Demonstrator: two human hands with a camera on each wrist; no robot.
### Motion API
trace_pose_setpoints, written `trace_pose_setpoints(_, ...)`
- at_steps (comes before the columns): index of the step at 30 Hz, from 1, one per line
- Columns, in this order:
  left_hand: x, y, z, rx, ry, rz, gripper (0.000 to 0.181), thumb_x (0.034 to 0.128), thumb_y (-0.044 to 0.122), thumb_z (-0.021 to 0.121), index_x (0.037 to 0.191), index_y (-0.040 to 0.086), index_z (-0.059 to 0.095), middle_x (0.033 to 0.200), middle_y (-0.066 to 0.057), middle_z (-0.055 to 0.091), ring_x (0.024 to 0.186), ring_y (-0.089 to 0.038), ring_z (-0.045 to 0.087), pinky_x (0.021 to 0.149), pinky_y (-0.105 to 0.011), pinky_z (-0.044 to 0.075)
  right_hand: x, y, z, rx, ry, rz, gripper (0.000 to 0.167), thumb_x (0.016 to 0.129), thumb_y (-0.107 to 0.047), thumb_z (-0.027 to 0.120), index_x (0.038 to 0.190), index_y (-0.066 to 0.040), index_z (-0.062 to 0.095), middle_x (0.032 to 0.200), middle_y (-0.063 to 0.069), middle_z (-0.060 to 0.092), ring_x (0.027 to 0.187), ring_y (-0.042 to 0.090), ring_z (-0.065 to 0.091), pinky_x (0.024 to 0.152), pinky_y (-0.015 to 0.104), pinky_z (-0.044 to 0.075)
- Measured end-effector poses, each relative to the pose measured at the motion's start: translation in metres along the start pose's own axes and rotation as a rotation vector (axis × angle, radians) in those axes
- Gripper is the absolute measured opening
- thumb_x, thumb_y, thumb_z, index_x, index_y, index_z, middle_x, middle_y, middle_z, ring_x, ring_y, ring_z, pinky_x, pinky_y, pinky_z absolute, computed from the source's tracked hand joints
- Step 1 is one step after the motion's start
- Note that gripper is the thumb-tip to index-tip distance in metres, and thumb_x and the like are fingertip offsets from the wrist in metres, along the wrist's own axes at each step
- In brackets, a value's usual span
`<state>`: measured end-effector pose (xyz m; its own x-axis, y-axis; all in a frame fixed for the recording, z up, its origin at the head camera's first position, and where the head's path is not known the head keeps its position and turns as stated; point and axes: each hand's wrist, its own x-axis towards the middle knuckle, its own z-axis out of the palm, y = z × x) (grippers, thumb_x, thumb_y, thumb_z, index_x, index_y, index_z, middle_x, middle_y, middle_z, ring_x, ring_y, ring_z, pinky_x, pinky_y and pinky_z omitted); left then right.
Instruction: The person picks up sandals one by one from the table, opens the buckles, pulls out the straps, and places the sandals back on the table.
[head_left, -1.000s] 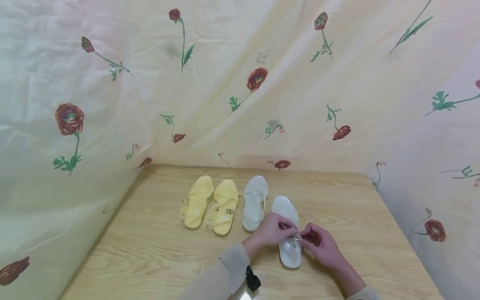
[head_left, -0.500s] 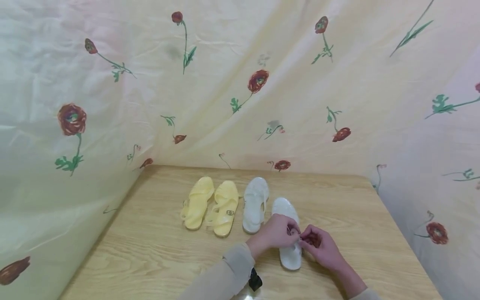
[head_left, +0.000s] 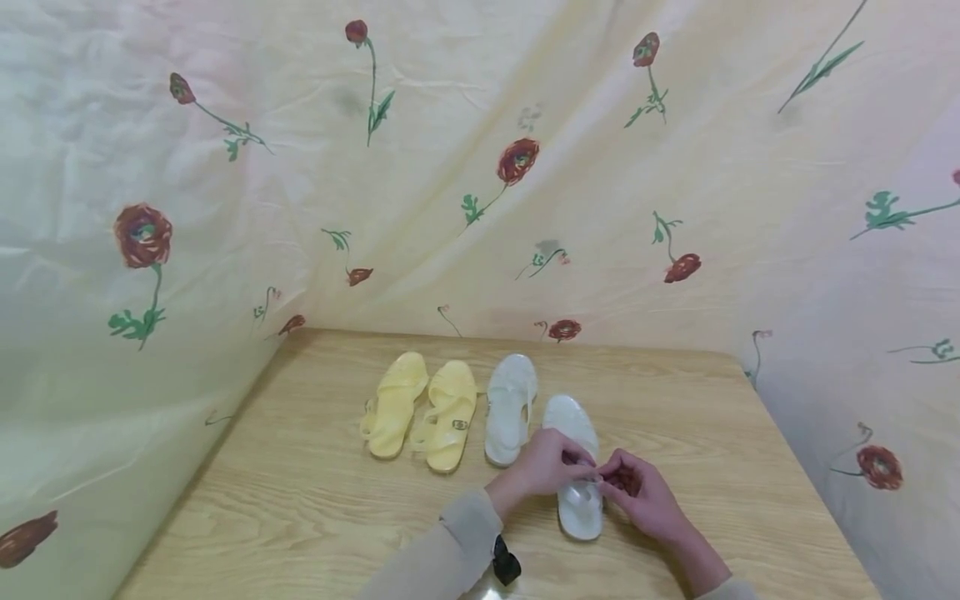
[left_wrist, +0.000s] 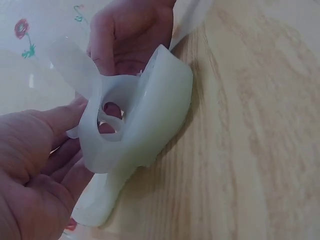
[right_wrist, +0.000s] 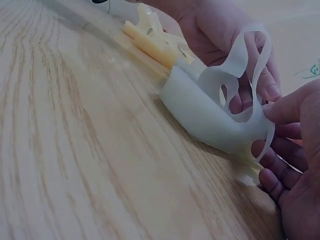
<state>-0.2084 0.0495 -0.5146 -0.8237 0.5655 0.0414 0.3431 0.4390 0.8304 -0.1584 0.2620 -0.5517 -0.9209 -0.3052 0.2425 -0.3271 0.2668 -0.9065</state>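
A white jelly sandal (head_left: 581, 515) lies on the wooden table, toe pointing away from me. My left hand (head_left: 546, 463) comes over it from the left and pinches its thin strap (right_wrist: 266, 44) between thumb and fingers. From the right side, my right hand (head_left: 649, 500) holds the strap's other part, fingertips meeting those of the left hand above the sandal's middle. In the right wrist view the strap stands up in a loop above the sole. The fingers hide the strap's fastening. A second white sandal (head_left: 507, 425) lies just left of the hands.
Two yellow sandals (head_left: 396, 408) lie side by side further left. The wooden table (head_left: 300, 500) is bounded at the back and sides by a flowered cloth (head_left: 420, 183). A black wrist device (head_left: 506, 563) hangs below the left cuff.
Both hands stay at the same sandal's strap, with small shifts of the left hand and its fingers. The other sandals have not moved.
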Motion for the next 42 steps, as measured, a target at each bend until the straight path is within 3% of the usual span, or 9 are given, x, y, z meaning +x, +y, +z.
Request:
trace_pose_setpoints(5,-0.002,-0.003,0.0,-0.038,0.042,-0.021,0.009,0.0962,0.018,0.08,0.097,0.011,0.085,0.086,0.004,0.082,0.068,0.012,0.057,0.066,-0.009,0.05,-0.001,0.002,0.002,-0.005,0.024,-0.018,0.014,0.092,0.011,0.072,0.1,0.003,0.064,0.095,-0.002,0.073,0.081,0.003,0.066,0.069,0.022,0.058)
trace_pose_setpoints(8,-0.002,-0.001,-0.001,-0.011,0.025,-0.008,0.009,0.0958,0.02,0.081,0.098,0.012,0.085,0.086,0.006,0.082,0.068,0.012,0.058,0.066,-0.009,0.051,-0.002,0.002,0.004,-0.008,0.041,-0.01,0.015,0.091,0.011,0.072,0.1,0.002,0.064,0.093,-0.003,0.072,0.078,0.003,0.065,0.067,0.022,0.057)
trace_pose_setpoints(15,0.003,0.005,-0.004,0.16,-0.072,0.098,0.013,0.1,0.019,0.072,0.107,0.014,0.083,0.089,0.01,0.078,0.071,0.011,0.054,0.066,-0.006,0.047,-0.003,-0.001,0.005,-0.012,0.05,0.024,0.013,0.092,0.01,0.073,0.098,0.002,0.065,0.089,-0.004,0.071,0.075,0.003,0.063,0.064,0.022,0.055)
trace_pose_setpoints(20,0.004,0.007,-0.005,0.238,-0.097,0.149,0.012,0.0981,0.023,0.077,0.106,0.015,0.083,0.091,0.01,0.079,0.074,0.011,0.054,0.068,-0.005,0.045,-0.003,-0.006,0.005,-0.002,0.051,0.011,0.012,0.091,0.01,0.073,0.098,0.003,0.065,0.086,-0.002,0.07,0.073,0.002,0.06,0.059,0.022,0.051)
trace_pose_setpoints(25,0.003,0.004,-0.005,0.187,-0.087,0.099,0.013,0.0966,0.026,0.081,0.103,0.016,0.084,0.093,0.01,0.082,0.077,0.012,0.058,0.072,-0.005,0.047,-0.003,-0.008,0.004,0.0,0.046,0.01,0.012,0.091,0.009,0.073,0.099,0.003,0.066,0.087,-0.002,0.069,0.072,0.001,0.057,0.057,0.022,0.049)
trace_pose_setpoints(36,-0.002,-0.007,0.0,-0.039,0.03,0.013,0.011,0.0977,0.02,0.079,0.1,0.011,0.085,0.086,0.004,0.082,0.069,0.012,0.059,0.067,-0.009,0.051,-0.002,-0.005,0.005,0.015,0.052,0.009,0.014,0.091,0.01,0.074,0.099,0.004,0.065,0.085,-0.001,0.066,0.071,0.002,0.056,0.056,0.022,0.049)
trace_pose_setpoints(42,-0.001,-0.001,-0.001,-0.028,0.022,0.002,0.013,0.0946,0.023,0.082,0.102,0.012,0.084,0.084,0.007,0.08,0.065,0.011,0.058,0.064,-0.01,0.052,-0.002,-0.003,0.004,0.014,0.053,0.036,0.014,0.091,0.009,0.074,0.1,0.004,0.064,0.09,0.001,0.071,0.076,0.004,0.064,0.063,0.022,0.055)
